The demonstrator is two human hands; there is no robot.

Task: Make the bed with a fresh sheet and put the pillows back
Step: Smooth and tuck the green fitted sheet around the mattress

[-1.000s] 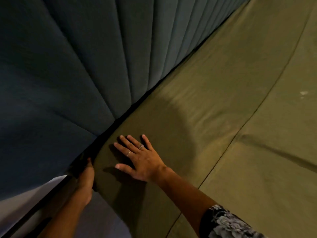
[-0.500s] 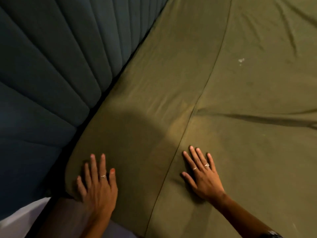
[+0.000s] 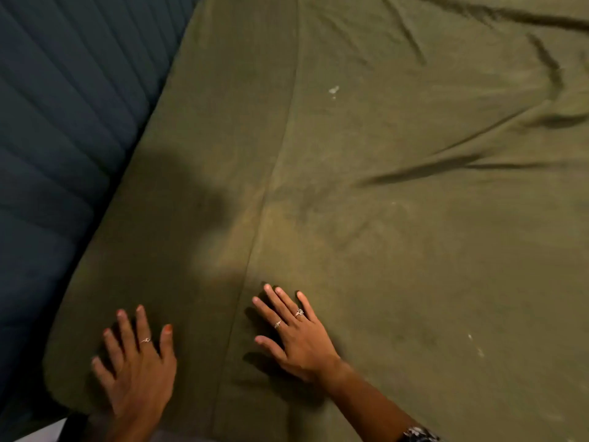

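An olive green sheet (image 3: 366,193) covers the mattress and fills most of the view. A long seam runs down it from the top to the near edge. My left hand (image 3: 137,368) lies flat on the sheet's near left corner, fingers spread. My right hand (image 3: 293,333) lies flat just right of the seam, fingers straight and spread, rings on two fingers. Neither hand holds anything. Several creases cross the sheet at the right and upper right. No pillow is in view.
A dark blue padded headboard (image 3: 63,116) with vertical channels stands along the left side, against the mattress edge. A small white fleck (image 3: 333,89) lies on the sheet near the top. A pale strip of floor or bed base (image 3: 38,433) shows at the bottom left.
My left hand came out of the gap by the headboard and now lies flat on the sheet's corner. My right hand slid right across the seam. The view turned toward the bed's middle.
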